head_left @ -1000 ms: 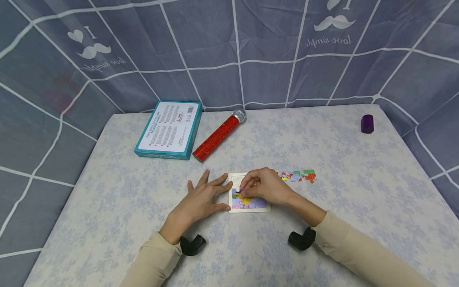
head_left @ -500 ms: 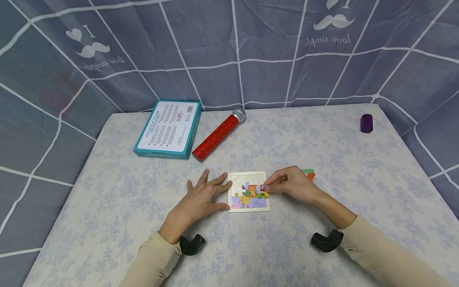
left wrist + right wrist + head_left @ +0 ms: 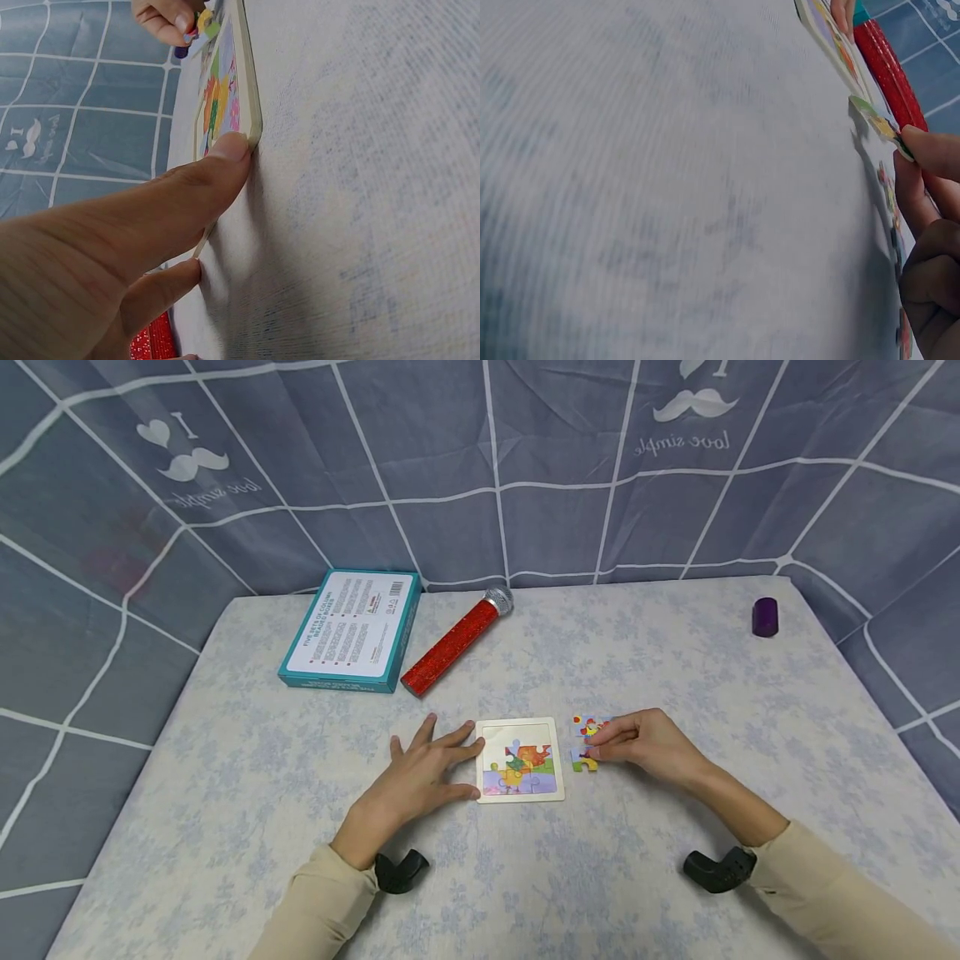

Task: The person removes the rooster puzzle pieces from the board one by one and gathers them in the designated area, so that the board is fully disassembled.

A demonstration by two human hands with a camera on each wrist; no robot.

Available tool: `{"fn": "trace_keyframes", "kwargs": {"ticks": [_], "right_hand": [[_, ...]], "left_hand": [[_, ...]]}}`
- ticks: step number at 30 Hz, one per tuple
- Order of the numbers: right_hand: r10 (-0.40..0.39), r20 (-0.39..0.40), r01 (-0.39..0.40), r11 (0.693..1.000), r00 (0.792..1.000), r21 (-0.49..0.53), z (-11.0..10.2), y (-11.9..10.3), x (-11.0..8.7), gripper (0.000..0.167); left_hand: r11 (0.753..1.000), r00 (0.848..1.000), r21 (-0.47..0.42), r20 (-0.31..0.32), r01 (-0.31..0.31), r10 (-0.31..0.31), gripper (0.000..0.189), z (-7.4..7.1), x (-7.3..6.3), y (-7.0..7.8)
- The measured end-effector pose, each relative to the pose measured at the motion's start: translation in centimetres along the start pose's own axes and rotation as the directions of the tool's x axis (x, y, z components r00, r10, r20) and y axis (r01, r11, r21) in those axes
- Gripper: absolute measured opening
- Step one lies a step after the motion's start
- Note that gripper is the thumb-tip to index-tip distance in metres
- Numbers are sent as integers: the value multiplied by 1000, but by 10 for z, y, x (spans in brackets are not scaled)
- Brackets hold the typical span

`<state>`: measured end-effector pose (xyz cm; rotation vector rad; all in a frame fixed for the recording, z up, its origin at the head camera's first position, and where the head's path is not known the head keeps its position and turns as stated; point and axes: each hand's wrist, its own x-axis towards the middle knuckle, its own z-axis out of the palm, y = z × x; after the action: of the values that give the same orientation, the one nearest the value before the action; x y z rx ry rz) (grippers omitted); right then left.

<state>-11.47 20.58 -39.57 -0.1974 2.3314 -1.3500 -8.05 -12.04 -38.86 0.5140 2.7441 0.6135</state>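
A white-framed jigsaw tray (image 3: pixel 495 735) lies on the table, its lower part and part of its middle filled with joined coloured pieces. My left hand (image 3: pixel 416 781) rests with spread fingers at the tray's left edge; in the left wrist view the thumb (image 3: pixel 229 146) touches the corner of the frame. Right of the tray, my right hand (image 3: pixel 652 747) pinches a jigsaw piece (image 3: pixel 583 762) in blue, yellow and green. The right wrist view shows this piece (image 3: pixel 877 120) tilted between thumb and forefinger, raised above its shadow. Loose pieces (image 3: pixel 587 724) lie just beyond, partly hidden by the right hand.
A teal-edged flat box (image 3: pixel 348 627) lies at the back left, with a red glittery microphone (image 3: pixel 453 647) slanting beside it. A small purple cylinder (image 3: pixel 765 617) is at the far right. A grey checked curtain (image 3: pixel 450 460) hangs behind the table.
My right hand has moved right, from over the tray to beside it, carrying the pinched piece off the tray's right edge. The left hand has stayed in place.
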Motion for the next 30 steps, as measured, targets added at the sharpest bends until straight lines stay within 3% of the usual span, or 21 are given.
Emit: {"fn": "trace_keyframes", "kwargs": {"ticks": [6, 14, 30], "right_hand": [[13, -51, -17, 997, 999, -75, 0, 2, -1, 26], [-37, -110, 15, 981, 993, -195, 1, 3, -1, 13], [-47, -151, 6, 966, 987, -258, 4, -3, -1, 7]], "left_hand": [[1000, 1000, 2, 2, 1, -1, 67, 0, -1, 0], [1000, 1000, 9, 6, 7, -7, 68, 1, 0, 1], [1000, 1000, -1, 0, 5, -5, 67, 1, -1, 0]]}}
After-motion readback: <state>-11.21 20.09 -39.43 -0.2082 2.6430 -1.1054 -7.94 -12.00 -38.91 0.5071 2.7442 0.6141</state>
